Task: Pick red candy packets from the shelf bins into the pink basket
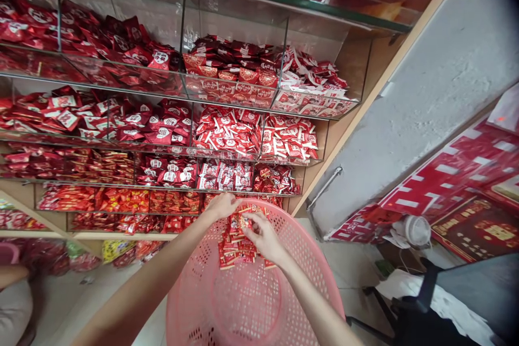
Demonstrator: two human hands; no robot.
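Bending over the pink basket (310, 248), the right hand (263, 235) touches red packets (237, 257); the left hand (222, 206) curls beside them; I cannot tell whether either grips.

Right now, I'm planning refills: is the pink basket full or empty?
Neither: the pink basket is partly filled. Red packets lie heaped toward its far side; much of its bottom shows bare.

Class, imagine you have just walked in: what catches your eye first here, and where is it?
Probably the mass of red packets filling the clear-fronted shelves across the upper left and centre. Next comes the pink perforated basket at bottom centre, with small red-and-gold packets heaped towards its far side, the left hand by its far rim and the right hand at the heap.
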